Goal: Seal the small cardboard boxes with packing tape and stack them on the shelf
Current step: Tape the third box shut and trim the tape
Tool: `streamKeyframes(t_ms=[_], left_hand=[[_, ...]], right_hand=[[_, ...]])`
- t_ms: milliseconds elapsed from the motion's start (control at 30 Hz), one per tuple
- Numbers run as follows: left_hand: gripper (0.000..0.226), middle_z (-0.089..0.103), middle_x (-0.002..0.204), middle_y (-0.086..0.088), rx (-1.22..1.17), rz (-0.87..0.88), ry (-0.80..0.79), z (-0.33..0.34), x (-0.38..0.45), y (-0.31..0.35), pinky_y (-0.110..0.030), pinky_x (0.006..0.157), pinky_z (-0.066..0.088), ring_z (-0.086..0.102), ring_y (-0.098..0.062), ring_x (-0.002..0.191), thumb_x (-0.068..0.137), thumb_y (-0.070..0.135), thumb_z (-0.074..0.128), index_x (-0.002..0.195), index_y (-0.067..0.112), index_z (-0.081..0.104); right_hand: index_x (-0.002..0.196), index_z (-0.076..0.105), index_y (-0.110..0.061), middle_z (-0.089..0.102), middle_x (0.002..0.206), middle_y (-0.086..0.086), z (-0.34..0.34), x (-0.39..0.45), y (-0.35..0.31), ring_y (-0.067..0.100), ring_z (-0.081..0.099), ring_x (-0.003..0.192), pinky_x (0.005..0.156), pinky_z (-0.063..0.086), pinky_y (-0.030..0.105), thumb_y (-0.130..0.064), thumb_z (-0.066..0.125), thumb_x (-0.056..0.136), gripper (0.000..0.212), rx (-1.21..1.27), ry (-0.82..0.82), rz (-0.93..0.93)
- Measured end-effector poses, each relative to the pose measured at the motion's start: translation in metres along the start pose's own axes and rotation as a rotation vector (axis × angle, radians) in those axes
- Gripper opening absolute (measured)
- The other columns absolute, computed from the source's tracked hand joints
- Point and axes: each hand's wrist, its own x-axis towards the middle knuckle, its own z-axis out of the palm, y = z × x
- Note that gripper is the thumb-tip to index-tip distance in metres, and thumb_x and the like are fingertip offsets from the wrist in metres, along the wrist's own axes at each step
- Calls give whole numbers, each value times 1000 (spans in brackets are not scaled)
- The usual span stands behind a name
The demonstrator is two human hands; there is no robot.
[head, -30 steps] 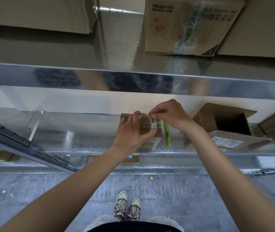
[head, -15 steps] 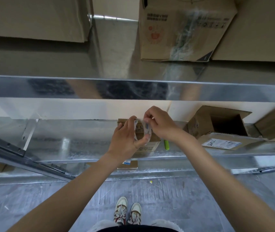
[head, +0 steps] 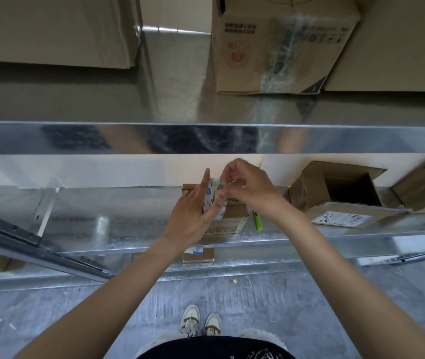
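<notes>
Since 1 s ago both hands had lifted the tape roll (head: 212, 196) up off the small box (head: 228, 220), w/ the green marker (head: 257, 221) now more exposed at 3 o'clock of it. Left hand (head: 190, 216) cradled the roll, fingers nearly straight, thumb pressing its lower edge. Right hand (head: 249, 189) pinched at the roll's top rim, fingers curled. Roll: 1, round, white w/ printed marks. Small box: 1, matte brown cardboard, on the shiny galvanized shelf (head: 128, 224). At 3 o'clock, 1 open box (head: 335, 187), flaps out.
</notes>
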Motion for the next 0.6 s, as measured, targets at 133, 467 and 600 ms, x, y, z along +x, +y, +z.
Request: streamKeyframes(t_ms=[133,467,600], left_hand=[[63,53,136,0,-27,4,18,-2,0,2,-35,96,38,51,-21,116,94,58,20,149,38,-2],[88,46,136,15,-132,21,18,2,1,-2,-31,102,35,44,-8,121,76,66,60,146,42,14],[46,58,115,20,-228,-90,109,5,2,-15,-25,87,46,55,-5,106,81,56,62,122,43,46]], right_hand=[[108,66,-18,70,93,-3,1,0,2,13,67,90,83,54,21,-10,80,72,39,209,53,59],[87,74,-11,65,79,-9,10,7,20,-4,57,69,67,41,3,-13,62,90,13,7,440,23],[87,67,-3,69,78,8,11,7,29,12,68,64,63,57,23,1,54,91,15,375,433,217]])
